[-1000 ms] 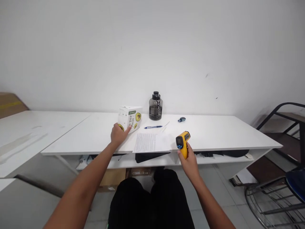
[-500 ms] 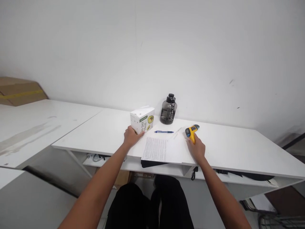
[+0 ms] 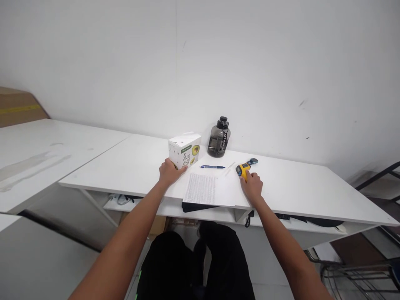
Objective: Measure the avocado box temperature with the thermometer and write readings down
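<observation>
My left hand point(image 3: 170, 171) grips the near lower corner of a white carton point(image 3: 184, 151) printed "Super Meal" with avocado pictures; the carton stands upright on the white table. In my right hand point(image 3: 251, 186) is a yellow and dark infrared thermometer point(image 3: 243, 170), held low at the tabletop. Just beyond its front lies a small dark object point(image 3: 253, 161) with a rounded bluish end, its kind unclear. Between my hands are a blue pen point(image 3: 212, 166) and a handwritten sheet of paper point(image 3: 200, 189), which overhangs the table's front edge.
A dark translucent water jug point(image 3: 218, 139) leans or stands close to the wall behind the pen. The white table point(image 3: 293, 187) has a lower shelf holding cables and dark items. At far left is a cardboard box point(image 3: 20, 107) with yellow tape; a wire rack point(image 3: 359, 275) stands lower right.
The thermometer has shifted left and turned in my right hand, so the small dark object past it shows apart. My left hand stays on the carton. The whole view has shifted slightly.
</observation>
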A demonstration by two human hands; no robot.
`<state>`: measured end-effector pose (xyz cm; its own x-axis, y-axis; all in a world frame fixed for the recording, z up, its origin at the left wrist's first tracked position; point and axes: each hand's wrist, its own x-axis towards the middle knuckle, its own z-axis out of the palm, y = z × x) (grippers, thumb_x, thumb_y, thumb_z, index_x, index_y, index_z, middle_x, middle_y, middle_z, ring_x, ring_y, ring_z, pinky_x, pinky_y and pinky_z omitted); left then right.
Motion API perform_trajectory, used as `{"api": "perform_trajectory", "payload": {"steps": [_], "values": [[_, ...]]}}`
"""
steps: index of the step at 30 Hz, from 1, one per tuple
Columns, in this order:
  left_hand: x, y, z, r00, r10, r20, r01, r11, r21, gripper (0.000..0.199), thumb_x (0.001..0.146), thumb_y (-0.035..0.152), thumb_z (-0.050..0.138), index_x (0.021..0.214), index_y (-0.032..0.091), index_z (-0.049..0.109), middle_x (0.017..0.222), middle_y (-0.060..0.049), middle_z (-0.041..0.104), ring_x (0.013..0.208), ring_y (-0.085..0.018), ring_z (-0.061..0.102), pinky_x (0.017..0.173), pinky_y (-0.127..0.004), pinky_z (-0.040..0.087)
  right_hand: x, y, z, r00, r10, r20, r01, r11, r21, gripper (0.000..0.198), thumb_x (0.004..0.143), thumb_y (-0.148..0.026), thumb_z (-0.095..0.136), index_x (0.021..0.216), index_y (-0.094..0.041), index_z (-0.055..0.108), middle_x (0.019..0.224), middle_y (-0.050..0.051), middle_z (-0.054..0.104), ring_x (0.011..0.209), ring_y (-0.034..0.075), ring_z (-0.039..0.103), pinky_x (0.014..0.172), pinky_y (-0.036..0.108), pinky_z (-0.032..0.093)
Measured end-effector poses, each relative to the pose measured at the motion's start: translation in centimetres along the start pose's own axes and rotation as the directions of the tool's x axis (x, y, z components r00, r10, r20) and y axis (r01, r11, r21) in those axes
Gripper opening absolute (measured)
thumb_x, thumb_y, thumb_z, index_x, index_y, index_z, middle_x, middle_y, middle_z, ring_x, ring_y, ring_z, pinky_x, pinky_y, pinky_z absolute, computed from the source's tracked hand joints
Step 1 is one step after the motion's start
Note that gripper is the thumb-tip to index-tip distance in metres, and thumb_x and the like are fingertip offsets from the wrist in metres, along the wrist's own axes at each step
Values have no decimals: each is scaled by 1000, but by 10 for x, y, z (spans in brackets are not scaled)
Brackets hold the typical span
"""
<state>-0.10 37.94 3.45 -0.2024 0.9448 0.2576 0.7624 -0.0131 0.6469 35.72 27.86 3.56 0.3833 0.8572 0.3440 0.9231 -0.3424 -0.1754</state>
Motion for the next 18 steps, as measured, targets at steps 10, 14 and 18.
{"api": "perform_trajectory", "payload": {"steps": [10, 14, 18], "values": [[-2, 2, 0, 1000, 28, 0, -28, 999, -24, 77, 71, 67, 68, 124, 19, 41, 128, -19, 61, 127, -38, 56, 106, -50, 41, 39, -75, -12, 941, -181, 285, 123, 970, 209, 50, 102, -32, 36, 149, -19, 49, 127, 15, 70, 115, 27, 65, 92, 35, 48], [-4, 3, -1, 1000, 19, 2, -19, 1000, -23, 76, 71, 67, 68, 124, 20, 40, 128, -18, 62, 126, -37, 57, 106, -50, 40, 53, -103, -2, 884, -277, 376, 248, 961, 123, 40, 102, -30, 42, 136, -23, 61, 127, 13, 71, 116, 28, 66, 91, 35, 48], [-4, 3, -1, 1000, 25, 9, -25, 999, -29, 76, 72, 66, 68, 124, 20, 40, 129, -18, 61, 127, -36, 56, 108, -50, 39, 50, -102, 0, 933, -267, 241, 224, 955, 193, 33, 103, -31, 41, 124, -20, 63, 114, 14, 73, 106, 27, 67, 87, 34, 46]]}}
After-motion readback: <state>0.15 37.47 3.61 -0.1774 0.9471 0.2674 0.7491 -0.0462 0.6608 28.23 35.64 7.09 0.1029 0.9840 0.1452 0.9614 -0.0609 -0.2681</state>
